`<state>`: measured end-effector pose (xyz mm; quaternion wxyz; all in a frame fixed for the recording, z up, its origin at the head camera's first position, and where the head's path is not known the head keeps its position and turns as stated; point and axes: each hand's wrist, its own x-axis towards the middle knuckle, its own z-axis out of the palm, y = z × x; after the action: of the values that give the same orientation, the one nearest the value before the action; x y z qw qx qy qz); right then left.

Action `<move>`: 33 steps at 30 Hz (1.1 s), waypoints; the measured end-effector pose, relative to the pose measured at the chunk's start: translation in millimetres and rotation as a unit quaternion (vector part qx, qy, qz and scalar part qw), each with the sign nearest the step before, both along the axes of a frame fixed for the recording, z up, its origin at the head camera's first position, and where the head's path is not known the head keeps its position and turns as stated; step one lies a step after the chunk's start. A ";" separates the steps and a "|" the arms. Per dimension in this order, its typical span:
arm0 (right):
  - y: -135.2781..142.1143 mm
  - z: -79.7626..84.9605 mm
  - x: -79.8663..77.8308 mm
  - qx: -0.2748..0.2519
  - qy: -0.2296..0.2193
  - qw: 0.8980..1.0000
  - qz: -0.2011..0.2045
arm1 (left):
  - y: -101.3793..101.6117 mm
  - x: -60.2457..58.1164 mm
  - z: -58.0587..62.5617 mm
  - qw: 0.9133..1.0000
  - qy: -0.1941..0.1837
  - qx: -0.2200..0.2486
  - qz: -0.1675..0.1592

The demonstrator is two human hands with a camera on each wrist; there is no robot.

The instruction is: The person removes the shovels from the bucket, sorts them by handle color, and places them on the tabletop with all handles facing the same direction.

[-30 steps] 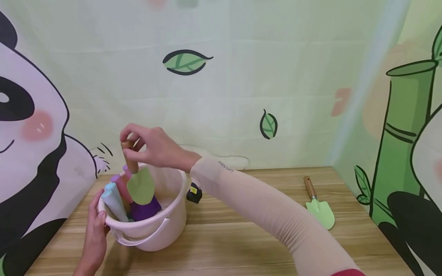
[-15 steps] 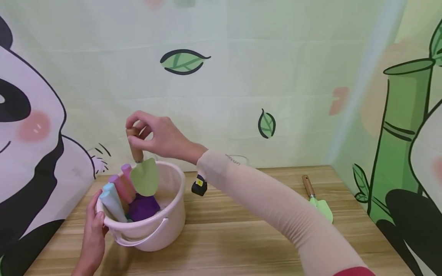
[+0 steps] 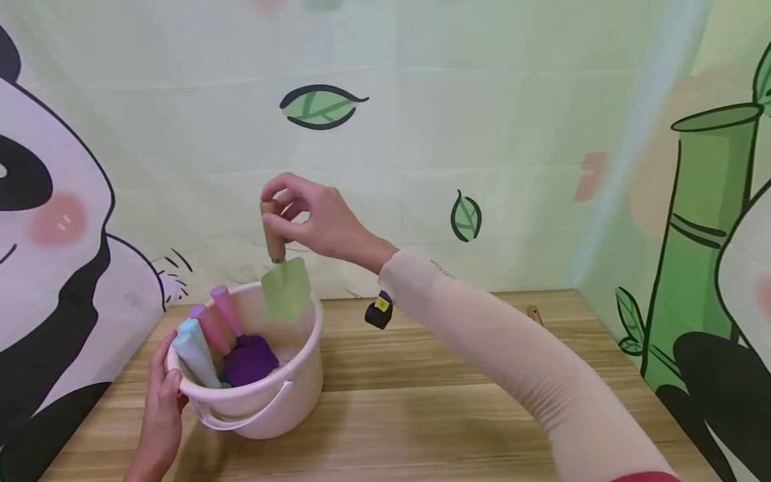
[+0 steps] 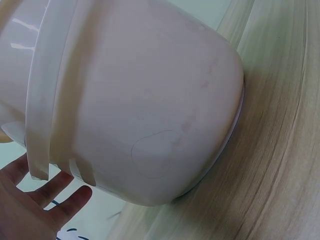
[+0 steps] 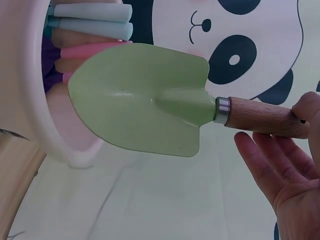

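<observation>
My right hand [image 3: 322, 217] pinches the wooden handle of a green garden trowel [image 3: 288, 291] near its end. The blade points down and overlaps the far rim of a pale pink bucket [image 3: 295, 388] in the head view. The right wrist view shows the whole blade [image 5: 145, 100] and the metal collar below the wooden handle. With my left hand [image 3: 162, 408] I hold the bucket's left rim; in the left wrist view its fingers [image 4: 70, 205] lie along the outer wall. Inside the bucket lean pale blue handles [image 3: 199, 355], pink handles [image 3: 225, 311] and a purple piece [image 3: 249, 361].
A second trowel's wooden handle [image 3: 533, 314] shows at the table's right; my sleeve hides its blade. The wood-grain table [image 3: 391, 415] meets a panda-printed backdrop [image 3: 391, 147] behind. The bucket's bail [image 3: 259, 414] hangs at its front. A black wrist camera [image 3: 379, 311] sits under my right wrist.
My right hand has lifted the trowel up and to the right, from low over the bucket's contents to above its far rim. My sleeve now covers the second trowel's blade. The left hand stays put.
</observation>
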<state>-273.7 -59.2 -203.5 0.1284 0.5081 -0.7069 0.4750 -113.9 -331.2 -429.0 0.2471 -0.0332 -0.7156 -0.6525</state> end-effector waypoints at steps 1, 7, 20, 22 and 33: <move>3.1 0.0 -1.4 -0.003 -0.001 1.000 -0.001 | 0.2 0.2 0.1 1.000 -0.001 0.001 0.000; 21.7 -0.5 -7.7 -0.016 -0.018 0.999 -0.026 | 1.7 1.0 0.5 1.000 -0.004 0.000 -0.001; 54.6 -1.7 -14.7 -0.035 -0.049 0.997 -0.047 | 4.0 3.7 2.1 1.000 0.010 0.020 0.001; 59.8 -3.6 -16.1 -0.038 -0.053 0.997 -0.047 | 4.0 4.1 2.1 1.000 0.009 0.021 0.002; 88.7 -15.0 -24.4 -0.032 -0.082 0.991 -0.098 | 4.9 6.8 2.8 1.000 0.009 0.019 -0.001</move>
<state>-298.1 29.5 -218.5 0.1318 0.3909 -0.7462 0.5225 -107.1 -326.4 -426.3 0.2539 -0.0349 -0.7007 -0.6658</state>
